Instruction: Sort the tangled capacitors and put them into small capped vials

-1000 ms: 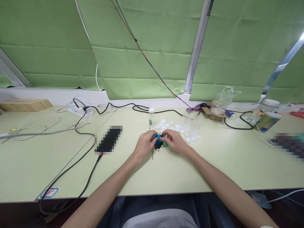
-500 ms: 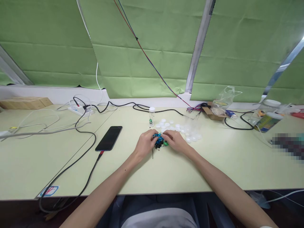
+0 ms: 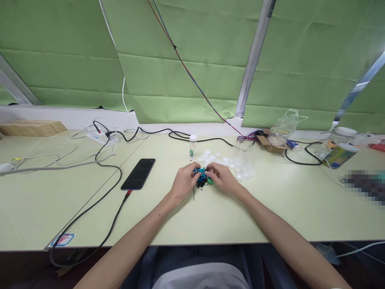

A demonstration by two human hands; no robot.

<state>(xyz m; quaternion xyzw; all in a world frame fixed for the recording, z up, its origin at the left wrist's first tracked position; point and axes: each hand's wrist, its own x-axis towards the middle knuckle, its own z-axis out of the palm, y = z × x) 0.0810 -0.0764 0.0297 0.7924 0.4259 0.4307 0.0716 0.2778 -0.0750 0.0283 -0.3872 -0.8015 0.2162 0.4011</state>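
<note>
A small heap of blue, green and black parts [image 3: 202, 178] lies on the pale green table [image 3: 210, 216], straight in front of me. My left hand [image 3: 184, 183] rests at its left side with curled fingers touching the blue pieces. My right hand [image 3: 221, 179] closes in from the right, fingertips pinched on the heap. What each hand grips is too small to make out. Just behind stand several white caps [image 3: 231, 165] and a small clear vial [image 3: 192, 147] with a white lid and something green inside.
A black phone [image 3: 138, 174] lies to the left with a black cable [image 3: 90, 208] running to the table's front edge. More cables and a power strip [image 3: 100, 139] are at back left. A cardboard box with a plastic bag [image 3: 278, 136] and jars [image 3: 338, 146] stand at back right.
Both hands stay on the heap of small parts, with only slight finger movement. The view has shifted a little.
</note>
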